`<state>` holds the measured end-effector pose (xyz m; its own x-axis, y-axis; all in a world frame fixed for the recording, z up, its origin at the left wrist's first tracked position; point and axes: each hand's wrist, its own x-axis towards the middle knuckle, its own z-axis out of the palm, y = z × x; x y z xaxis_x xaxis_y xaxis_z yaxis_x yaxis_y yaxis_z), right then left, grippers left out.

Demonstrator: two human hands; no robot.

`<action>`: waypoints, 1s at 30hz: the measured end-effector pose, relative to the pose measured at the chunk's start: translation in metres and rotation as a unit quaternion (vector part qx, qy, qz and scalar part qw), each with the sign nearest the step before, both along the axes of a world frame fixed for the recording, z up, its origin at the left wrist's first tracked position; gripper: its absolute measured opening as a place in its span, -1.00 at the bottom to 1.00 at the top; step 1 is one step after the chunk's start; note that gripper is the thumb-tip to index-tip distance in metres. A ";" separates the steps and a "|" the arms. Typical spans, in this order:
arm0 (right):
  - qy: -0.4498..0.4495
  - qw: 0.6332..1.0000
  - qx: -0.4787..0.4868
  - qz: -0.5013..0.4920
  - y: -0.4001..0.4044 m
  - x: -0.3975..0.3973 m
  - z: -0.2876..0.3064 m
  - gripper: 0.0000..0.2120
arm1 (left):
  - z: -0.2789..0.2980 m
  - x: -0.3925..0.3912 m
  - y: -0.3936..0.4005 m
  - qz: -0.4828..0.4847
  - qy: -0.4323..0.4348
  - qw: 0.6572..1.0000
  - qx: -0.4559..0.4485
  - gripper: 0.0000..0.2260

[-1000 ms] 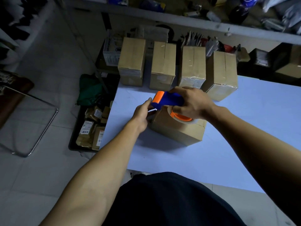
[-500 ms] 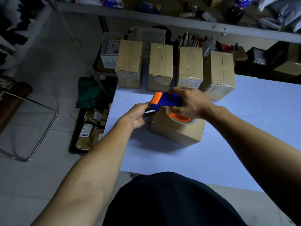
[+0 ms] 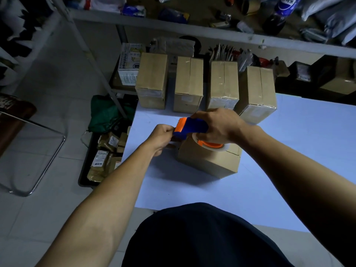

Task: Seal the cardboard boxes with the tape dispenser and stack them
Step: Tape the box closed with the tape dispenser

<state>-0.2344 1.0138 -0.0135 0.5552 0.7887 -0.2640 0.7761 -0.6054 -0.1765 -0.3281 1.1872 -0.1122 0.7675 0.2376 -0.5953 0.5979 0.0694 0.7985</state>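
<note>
Right grip: the right hand (image 3: 217,126) wraps its fingers over the blue-and-orange tape dispenser (image 3: 192,128), holding it firmly at frame centre.
Left grip: the left hand (image 3: 163,138) curls at the dispenser's orange front end, apparently pinching the free tape end; the tape itself is too faint to confirm.
Box in hand: an unsealed cardboard box (image 3: 209,160) sits on the pale worktop (image 3: 289,180), directly under the dispenser, its left edge just beside the left hand.
Tape roll: the orange-cored roll (image 3: 212,145) rests against the box's top.
Sealed boxes: four taped boxes (image 3: 189,83) stand in a row along the worktop's far edge, upper centre, well apart from both hands.
Doing it well: I judge the tape end should be anchored down the box's left side, centred on the flap seam, then the dispenser drawn straight along the seam under steady pressure to avoid wrinkles.
</note>
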 end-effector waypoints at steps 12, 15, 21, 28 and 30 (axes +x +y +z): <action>0.018 1.000 -0.012 0.012 -0.006 0.003 0.005 -0.42 | -0.009 0.004 -0.013 0.058 0.065 0.996 0.007 -0.79; 0.021 1.000 -0.004 0.010 -0.018 0.003 0.007 -0.41 | -0.013 0.003 -0.014 0.077 0.071 0.994 -0.008 -0.79; 0.020 0.999 0.026 -0.009 -0.032 0.002 0.006 -0.41 | -0.016 -0.003 -0.007 0.112 0.072 0.988 -0.077 -0.87; 0.049 0.997 0.056 -0.020 -0.041 0.002 0.005 -0.43 | -0.008 -0.011 -0.005 0.120 0.039 0.987 -0.102 -0.79; 0.046 0.997 0.054 -0.014 -0.041 0.002 0.005 -0.43 | -0.010 -0.011 -0.005 0.114 0.037 0.989 -0.091 -0.79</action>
